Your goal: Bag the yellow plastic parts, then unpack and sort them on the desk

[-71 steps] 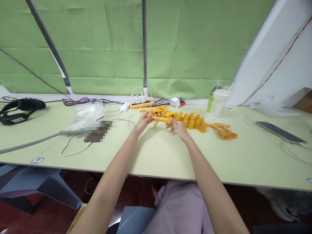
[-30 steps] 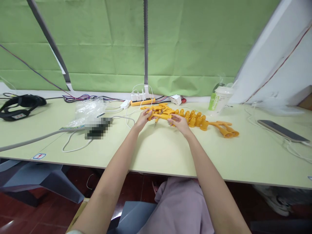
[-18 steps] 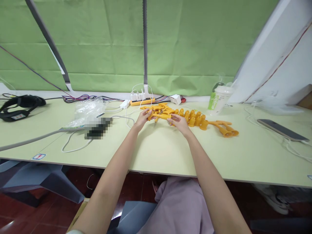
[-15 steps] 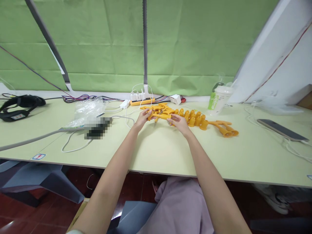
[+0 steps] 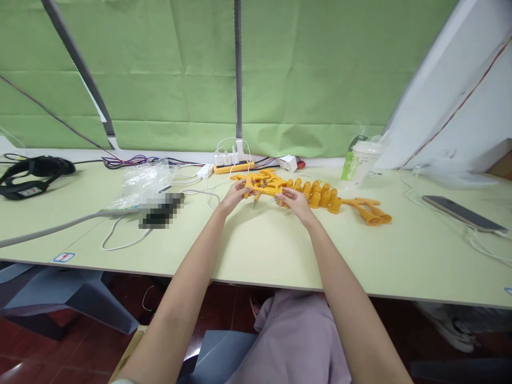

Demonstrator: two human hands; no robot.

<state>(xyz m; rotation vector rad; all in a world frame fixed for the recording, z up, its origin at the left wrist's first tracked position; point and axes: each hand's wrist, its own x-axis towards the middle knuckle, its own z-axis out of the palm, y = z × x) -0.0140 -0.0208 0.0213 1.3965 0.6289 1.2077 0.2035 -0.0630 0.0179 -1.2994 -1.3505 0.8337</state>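
Note:
Between my two hands is a yellow plastic piece (image 5: 265, 190) with small metal bits hanging beneath it. My left hand (image 5: 237, 195) is closed on its left end, with the thumb and fingers pinching it. My right hand (image 5: 295, 202) grips the right end with bent fingers. Just behind it lie more yellow plastic parts (image 5: 262, 176) in a pile. Several yellow cup-shaped pieces (image 5: 326, 198) stand in rows to the right of my right hand. Farther right lie yellow parts with flared, hollow ends (image 5: 372, 216).
At the back stand a power strip (image 5: 234, 166) with white plugs and a white-and-green paper cup (image 5: 360, 164). A phone (image 5: 464, 213) with white cables lies right. Left are a clear plastic bag (image 5: 146, 181), a blurred dark object (image 5: 162, 210) and a black headset (image 5: 34, 176).
The yellow piece has tilted slightly in my hands, its left end showing more upright. Both hands keep almost the same place.

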